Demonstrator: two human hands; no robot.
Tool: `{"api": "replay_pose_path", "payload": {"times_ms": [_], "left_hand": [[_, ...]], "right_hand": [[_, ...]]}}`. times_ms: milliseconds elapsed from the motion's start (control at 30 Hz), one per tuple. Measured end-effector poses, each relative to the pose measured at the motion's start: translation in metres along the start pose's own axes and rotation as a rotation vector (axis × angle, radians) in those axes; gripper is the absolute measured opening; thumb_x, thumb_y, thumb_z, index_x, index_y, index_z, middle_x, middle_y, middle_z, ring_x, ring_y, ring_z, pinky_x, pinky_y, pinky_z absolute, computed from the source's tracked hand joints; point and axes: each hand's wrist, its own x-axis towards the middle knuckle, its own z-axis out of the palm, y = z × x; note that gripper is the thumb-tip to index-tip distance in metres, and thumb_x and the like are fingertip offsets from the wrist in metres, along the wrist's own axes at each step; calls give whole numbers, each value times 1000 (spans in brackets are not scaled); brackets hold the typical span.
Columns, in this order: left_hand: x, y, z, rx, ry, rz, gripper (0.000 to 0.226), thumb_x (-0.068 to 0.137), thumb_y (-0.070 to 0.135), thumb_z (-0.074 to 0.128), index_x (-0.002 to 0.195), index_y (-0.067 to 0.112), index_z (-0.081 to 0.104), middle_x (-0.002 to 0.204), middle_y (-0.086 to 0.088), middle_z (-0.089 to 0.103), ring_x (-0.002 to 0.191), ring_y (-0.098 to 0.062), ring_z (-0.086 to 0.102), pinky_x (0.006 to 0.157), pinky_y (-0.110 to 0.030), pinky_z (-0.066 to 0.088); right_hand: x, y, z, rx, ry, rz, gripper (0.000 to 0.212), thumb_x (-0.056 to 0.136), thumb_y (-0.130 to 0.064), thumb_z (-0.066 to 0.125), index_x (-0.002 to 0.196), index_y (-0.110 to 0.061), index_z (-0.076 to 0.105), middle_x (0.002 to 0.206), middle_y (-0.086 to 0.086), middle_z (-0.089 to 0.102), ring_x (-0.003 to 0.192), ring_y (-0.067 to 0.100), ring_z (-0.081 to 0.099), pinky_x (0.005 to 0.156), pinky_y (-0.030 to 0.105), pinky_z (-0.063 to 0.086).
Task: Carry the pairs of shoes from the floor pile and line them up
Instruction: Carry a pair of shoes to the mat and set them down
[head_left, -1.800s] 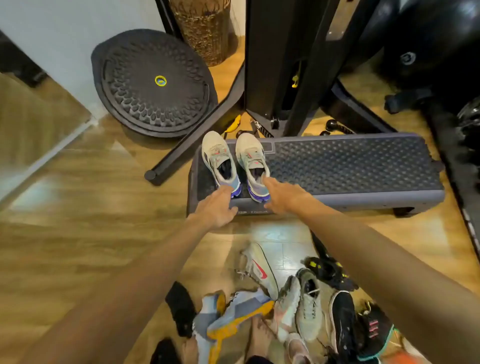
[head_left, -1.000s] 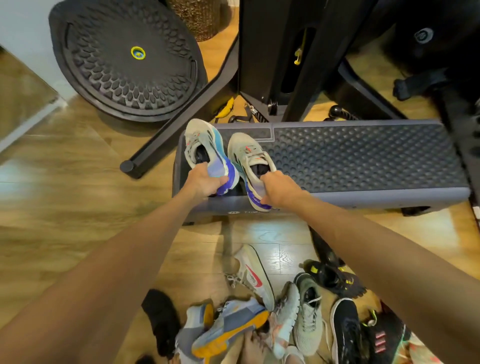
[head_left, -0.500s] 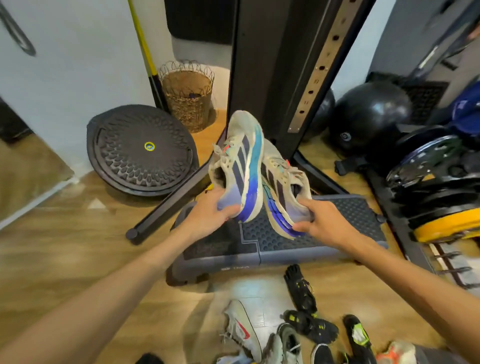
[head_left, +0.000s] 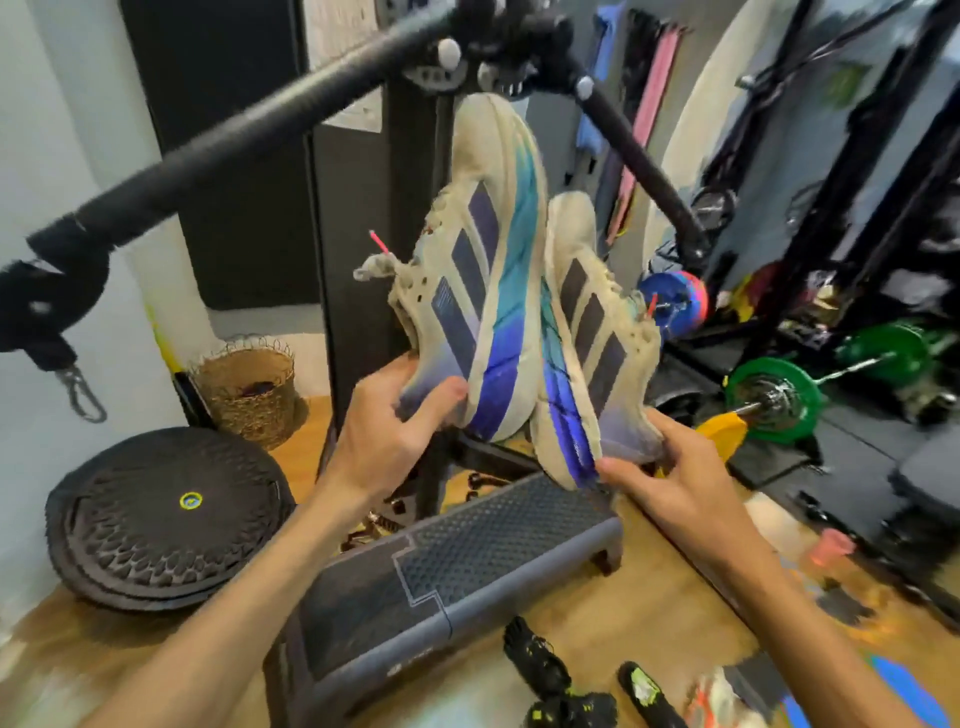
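Left hand (head_left: 387, 431) and right hand (head_left: 675, 483) are each clamped on a shoe's heel; both shoes (head_left: 483, 270) are held above the step (head_left: 447, 582). Light, soft uppers; heels are judged the firmest hold.

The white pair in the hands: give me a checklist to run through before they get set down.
1. Left hand grips the heel of the left shoe: ok.
2. Right hand grips the heel of the right shoe: ok.
3. Both shoes are held toes up, soles facing each other: not ok for placing.
4. Step platform top has nothing on it: ok.
5. Loose lace sticks out from the left shoe: not ok.
6. Black bar crosses close above the toes; clearance: cannot tell.
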Motion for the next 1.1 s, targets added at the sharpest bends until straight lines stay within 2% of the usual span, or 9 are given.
{"api": "replay_pose_path", "payload": {"times_ms": [133, 267, 333, 400, 500, 633, 833, 933, 1100], "left_hand": [[-3, 54, 43, -30, -28, 126, 42, 86, 42, 59, 97, 1, 65, 91, -20, 67, 83, -35, 64, 72, -55, 50], [-23, 108, 108, -32, -52, 254, 23, 88, 39, 61, 84, 17, 63, 77, 10, 63, 68, -8, 59, 56, -17, 44], [-30, 129, 141, 3, -73, 284, 12, 90, 36, 62, 81, 27, 60, 74, 17, 59, 66, -3, 56, 55, -9, 38], [-41, 151, 181, 10, -98, 301, 16, 90, 36, 62, 77, 28, 58, 70, 16, 57, 62, -2, 52, 54, -9, 35], [-66, 188, 248, -31, -175, 296, 22, 90, 33, 64, 70, 33, 56, 66, 14, 55, 59, 0, 50, 53, -10, 33], [-112, 256, 353, -81, -263, 352, 23, 89, 37, 62, 69, 28, 56, 67, 12, 56, 62, -3, 51, 54, -13, 34], [-211, 378, 520, -149, -374, 391, 26, 88, 35, 64, 66, 26, 54, 64, 11, 53, 61, -8, 48, 56, -24, 32], [-266, 441, 584, -167, -405, 397, 46, 87, 37, 64, 54, 30, 33, 54, 15, 37, 54, -10, 35, 53, -26, 22], [-377, 538, 676, -174, -611, 504, 49, 89, 44, 60, 54, 21, 35, 54, 5, 38, 57, -21, 41, 55, -32, 23]], "right_hand": [[-46, -40, -41, 24, 189, 12, 22, 81, -31, 72, 102, -32, 67, 94, -16, 73, 82, -4, 66, 65, 8, 46], [-104, -64, -100, -91, 356, 94, 19, 80, -31, 74, 98, -27, 69, 91, -13, 73, 83, 2, 68, 67, 13, 49], [-124, -69, -129, -165, 402, 139, 25, 78, -37, 73, 94, -18, 68, 87, -3, 72, 82, 16, 68, 67, 33, 55], [-152, -74, -167, -210, 455, 181, 27, 78, -36, 74, 95, -16, 68, 87, 0, 72, 82, 22, 67, 70, 44, 55], [-204, -79, -226, -270, 540, 215, 12, 80, -31, 76, 89, -27, 69, 82, -9, 71, 73, 10, 67, 61, 28, 53], [-284, -84, -322, -422, 639, 296, 23, 77, -35, 77, 80, -15, 66, 69, -2, 66, 60, 7, 54, 55, 29, 43], [-451, -114, -479, -561, 632, 502, 40, 74, -24, 82, 109, -17, 64, 97, 3, 71, 87, 22, 67, 77, 45, 55], [-529, -142, -533, -693, 678, 567, 26, 80, -27, 76, 101, -17, 64, 83, 4, 69, 75, 21, 64, 67, 43, 53], [-679, -190, -589, -852, 832, 741, 27, 84, -26, 73, 87, -5, 57, 71, 4, 58, 65, 22, 52, 55, 32, 35]]}}
